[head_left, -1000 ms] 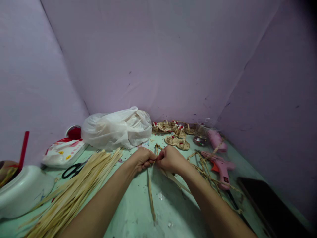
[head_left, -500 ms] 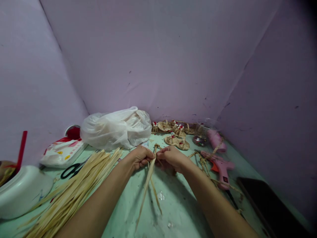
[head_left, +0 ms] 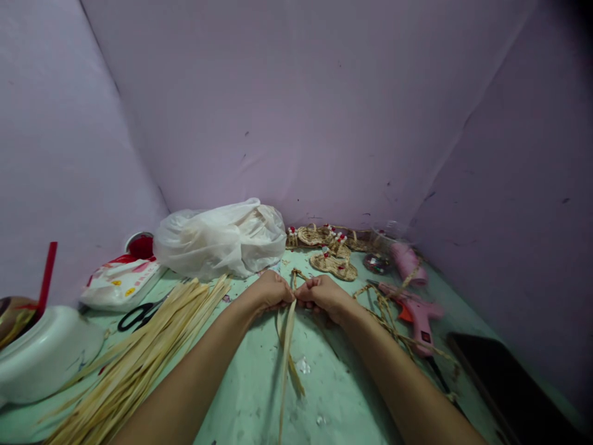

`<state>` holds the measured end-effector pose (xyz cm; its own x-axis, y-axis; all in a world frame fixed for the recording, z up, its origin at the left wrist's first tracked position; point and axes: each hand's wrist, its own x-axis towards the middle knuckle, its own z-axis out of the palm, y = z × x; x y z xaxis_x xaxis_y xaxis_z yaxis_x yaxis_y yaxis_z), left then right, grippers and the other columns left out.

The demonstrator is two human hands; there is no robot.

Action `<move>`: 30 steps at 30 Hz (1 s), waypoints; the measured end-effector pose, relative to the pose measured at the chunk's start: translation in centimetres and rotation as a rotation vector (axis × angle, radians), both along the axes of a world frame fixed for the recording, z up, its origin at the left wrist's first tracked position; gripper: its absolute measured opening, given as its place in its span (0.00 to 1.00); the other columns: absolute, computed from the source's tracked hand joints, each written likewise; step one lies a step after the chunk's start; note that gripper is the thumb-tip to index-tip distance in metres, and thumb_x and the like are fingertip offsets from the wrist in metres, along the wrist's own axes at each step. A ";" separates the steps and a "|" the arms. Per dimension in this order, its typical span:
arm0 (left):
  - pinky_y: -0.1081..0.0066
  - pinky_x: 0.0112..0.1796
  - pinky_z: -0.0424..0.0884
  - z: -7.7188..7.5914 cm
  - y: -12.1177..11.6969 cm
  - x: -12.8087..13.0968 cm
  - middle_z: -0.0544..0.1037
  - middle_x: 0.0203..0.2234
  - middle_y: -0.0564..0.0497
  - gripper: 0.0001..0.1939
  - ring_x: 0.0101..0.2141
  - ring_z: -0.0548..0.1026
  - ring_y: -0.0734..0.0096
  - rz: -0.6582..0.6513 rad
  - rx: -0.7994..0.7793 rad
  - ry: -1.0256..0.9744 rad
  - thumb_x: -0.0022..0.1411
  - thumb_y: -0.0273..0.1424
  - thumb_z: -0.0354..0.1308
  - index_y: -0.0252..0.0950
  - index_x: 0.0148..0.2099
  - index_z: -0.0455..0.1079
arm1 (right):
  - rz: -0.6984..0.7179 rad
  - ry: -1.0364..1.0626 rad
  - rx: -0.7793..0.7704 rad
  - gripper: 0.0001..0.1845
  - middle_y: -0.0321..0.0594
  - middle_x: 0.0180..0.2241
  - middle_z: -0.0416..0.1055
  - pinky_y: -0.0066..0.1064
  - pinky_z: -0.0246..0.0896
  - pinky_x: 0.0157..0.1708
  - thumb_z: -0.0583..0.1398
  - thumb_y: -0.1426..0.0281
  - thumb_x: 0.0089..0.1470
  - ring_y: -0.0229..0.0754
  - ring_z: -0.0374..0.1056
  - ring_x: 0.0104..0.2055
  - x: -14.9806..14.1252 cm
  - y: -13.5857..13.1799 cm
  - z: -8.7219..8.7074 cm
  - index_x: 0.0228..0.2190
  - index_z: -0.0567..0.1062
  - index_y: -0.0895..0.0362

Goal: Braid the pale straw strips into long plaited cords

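Observation:
My left hand (head_left: 269,293) and my right hand (head_left: 322,295) meet over the middle of the pale green table (head_left: 333,402), both with fingers pinched closed. Between them they grip a bunch of pale straw strips (head_left: 287,346) whose loose ends hang down toward me. A short braided part (head_left: 295,276) sticks out beyond the knuckles. A large pile of loose straw strips (head_left: 143,355) lies to the left of my left forearm.
A white plastic bag (head_left: 220,240), black scissors (head_left: 136,315), a red-and-white packet (head_left: 118,282) and a white container (head_left: 44,355) lie to the left. Small woven straw pieces (head_left: 331,250), a pink glue gun (head_left: 414,312), a pink spool (head_left: 405,261) and a dark object (head_left: 504,386) lie to the right. Purple walls enclose the table.
My hands have drawn closer together until the knuckles nearly touch. The hanging strips have swung from slanting left to hanging almost straight down.

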<state>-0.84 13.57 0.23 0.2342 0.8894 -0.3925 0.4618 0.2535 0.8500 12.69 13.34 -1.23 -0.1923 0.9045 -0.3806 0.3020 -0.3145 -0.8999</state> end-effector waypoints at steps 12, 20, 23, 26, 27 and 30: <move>0.77 0.14 0.48 0.8 0.0 -1.2 0.63 0.08 0.55 0.06 0.10 0.53 0.83 -0.155 0.039 0.166 0.41 0.27 0.53 0.31 0.17 0.64 | -0.057 0.064 -0.018 0.02 0.31 0.10 0.59 0.20 0.39 0.09 0.57 0.77 0.32 0.26 0.48 0.11 0.2 0.2 -0.4 0.13 0.69 0.63; 0.78 0.18 0.53 3.4 0.8 -6.0 0.69 0.14 0.54 0.05 0.13 0.59 0.80 -0.126 0.121 0.426 0.40 0.29 0.54 0.33 0.23 0.69 | -0.050 0.049 -0.028 0.03 0.31 0.09 0.58 0.20 0.38 0.09 0.57 0.77 0.32 0.26 0.47 0.10 0.2 0.0 -0.1 0.13 0.68 0.63; 0.77 0.19 0.52 4.3 0.8 -8.3 0.63 0.09 0.55 0.03 0.15 0.61 0.77 -0.043 0.207 0.675 0.34 0.23 0.56 0.33 0.15 0.65 | -0.050 0.032 -0.029 0.04 0.31 0.09 0.58 0.20 0.37 0.09 0.56 0.78 0.32 0.26 0.46 0.10 0.2 -0.1 0.1 0.12 0.68 0.63; 0.75 0.21 0.51 4.4 0.9 -10.2 0.58 0.06 0.54 0.10 0.17 0.62 0.73 0.027 0.251 0.834 0.30 0.20 0.58 0.34 0.10 0.59 | -0.047 0.023 -0.033 0.04 0.31 0.09 0.58 0.20 0.38 0.09 0.56 0.77 0.32 0.26 0.46 0.10 0.1 -0.1 0.2 0.12 0.68 0.63; 0.74 0.21 0.51 4.3 0.9 -10.6 0.57 0.06 0.54 0.11 0.17 0.62 0.72 0.026 0.237 0.861 0.30 0.20 0.59 0.34 0.09 0.58 | -0.044 0.024 -0.035 0.04 0.31 0.09 0.58 0.20 0.38 0.09 0.56 0.77 0.32 0.26 0.47 0.10 0.1 -0.1 0.2 0.12 0.68 0.63; 0.73 0.22 0.51 3.8 0.9 -10.7 0.57 0.07 0.54 0.14 0.19 0.62 0.70 0.018 0.194 0.897 0.28 0.22 0.62 0.35 0.09 0.57 | -0.043 0.027 -0.041 0.04 0.31 0.09 0.59 0.20 0.38 0.09 0.56 0.78 0.33 0.26 0.47 0.10 0.1 -0.1 0.2 0.12 0.68 0.63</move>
